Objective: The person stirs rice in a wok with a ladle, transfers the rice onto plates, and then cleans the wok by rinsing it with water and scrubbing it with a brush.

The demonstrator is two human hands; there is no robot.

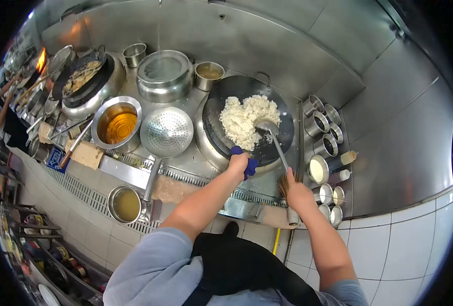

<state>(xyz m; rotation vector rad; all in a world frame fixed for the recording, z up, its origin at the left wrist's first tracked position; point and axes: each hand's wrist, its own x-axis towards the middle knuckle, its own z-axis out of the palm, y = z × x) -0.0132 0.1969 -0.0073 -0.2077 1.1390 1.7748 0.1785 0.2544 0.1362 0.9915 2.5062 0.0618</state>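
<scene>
White rice point(247, 120) lies heaped in a dark wok point(282, 130) on the range in front of me. My left hand point(240, 163) is closed around the wok's near edge, with a blue cloth point(250, 167) bunched in its grip. In my right hand point(299, 195) is the long handle of a ladle point(276, 140). The ladle's bowl rests in the right side of the rice. A bamboo brush point(291, 204) stands by the right hand, partly hidden behind it.
To the left are a perforated strainer point(166, 131), a pot of orange oil point(118, 125) and a pot of yellowish liquid point(125, 205). Seasoning tins point(318, 169) and bottles line the right side. Further left, a person works near a flame point(41, 60) and another wok point(84, 76).
</scene>
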